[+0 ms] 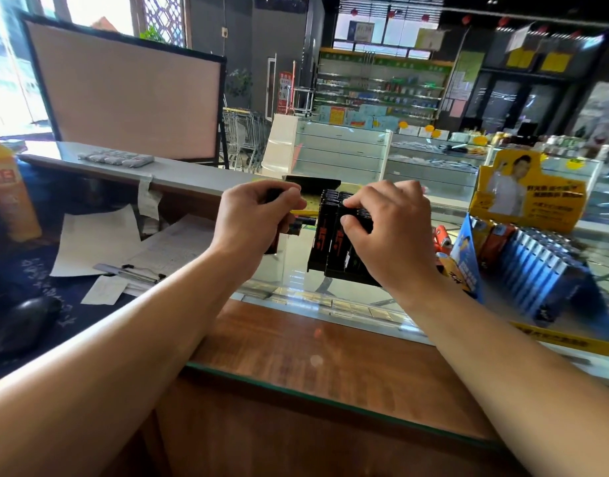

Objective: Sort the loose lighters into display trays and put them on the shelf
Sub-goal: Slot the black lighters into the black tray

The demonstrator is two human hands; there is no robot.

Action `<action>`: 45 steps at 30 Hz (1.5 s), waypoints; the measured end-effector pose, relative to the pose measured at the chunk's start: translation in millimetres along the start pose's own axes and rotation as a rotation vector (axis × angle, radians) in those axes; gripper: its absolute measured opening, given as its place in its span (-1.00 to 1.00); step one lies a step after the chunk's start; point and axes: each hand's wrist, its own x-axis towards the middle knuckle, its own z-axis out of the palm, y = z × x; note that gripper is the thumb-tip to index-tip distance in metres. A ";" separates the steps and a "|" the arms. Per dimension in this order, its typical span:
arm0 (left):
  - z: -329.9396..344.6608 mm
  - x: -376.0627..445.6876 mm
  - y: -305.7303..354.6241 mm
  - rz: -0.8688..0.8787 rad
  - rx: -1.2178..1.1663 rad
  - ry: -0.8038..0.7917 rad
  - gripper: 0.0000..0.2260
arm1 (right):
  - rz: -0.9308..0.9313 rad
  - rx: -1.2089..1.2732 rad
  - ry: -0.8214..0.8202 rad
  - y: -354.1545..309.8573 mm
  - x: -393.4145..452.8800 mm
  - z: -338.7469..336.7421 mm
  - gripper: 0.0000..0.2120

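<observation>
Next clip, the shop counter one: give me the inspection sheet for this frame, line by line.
Surface: glass-topped wooden counter.
Job's things: black display tray of black lighters with red print, partly filled; few loose black lighters.
Clutter: white papers, black computer mouse, blue boxed packs in a yellow cardboard stand.
Hands: left hand holds the loose lighters; right hand rests curled on the tray's rows.
Cables: nothing seen.
Surroundings: shop shelves, glass showcases.
</observation>
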 end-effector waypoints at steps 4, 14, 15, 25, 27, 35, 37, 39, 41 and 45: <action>4.7 -2.7 3.7 -0.044 -0.050 -0.034 -0.88 | 0.011 -0.009 -0.053 6.0 -2.7 1.4 -0.86; 6.0 -8.6 5.6 -0.022 -0.012 -0.195 -0.93 | 0.083 0.049 -0.161 3.8 -0.3 -3.5 -0.67; 6.0 -8.8 5.2 0.008 -0.008 -0.203 -0.93 | 0.090 0.048 -0.173 3.6 -0.3 -3.9 -0.65; 7.5 -9.7 2.7 0.010 0.019 -0.258 -0.69 | 0.104 0.070 -0.211 6.3 -0.1 -5.2 -0.59; 7.3 -10.1 3.5 0.012 0.016 -0.260 -0.74 | 0.105 0.068 -0.212 6.3 0.2 -5.0 -0.58; 8.9 -8.7 -0.3 0.055 0.083 -0.251 -0.79 | 0.075 0.143 -0.147 2.0 1.1 -11.2 -0.64; 8.2 -8.7 -0.7 0.052 0.059 -0.259 -0.71 | 0.042 0.192 -0.116 -0.2 2.5 -13.2 -0.67; 7.4 -8.5 -0.5 0.028 0.011 -0.257 -0.64 | 0.020 0.218 -0.102 -3.6 2.7 -14.1 -0.66; 7.1 -7.5 0.3 0.004 -0.015 -0.247 -0.61 | 0.022 0.232 -0.105 -5.7 2.5 -14.6 -0.65; 7.3 -5.3 0.1 -0.055 -0.057 -0.233 -0.59 | 0.040 0.231 -0.120 -4.1 1.4 -14.6 -0.70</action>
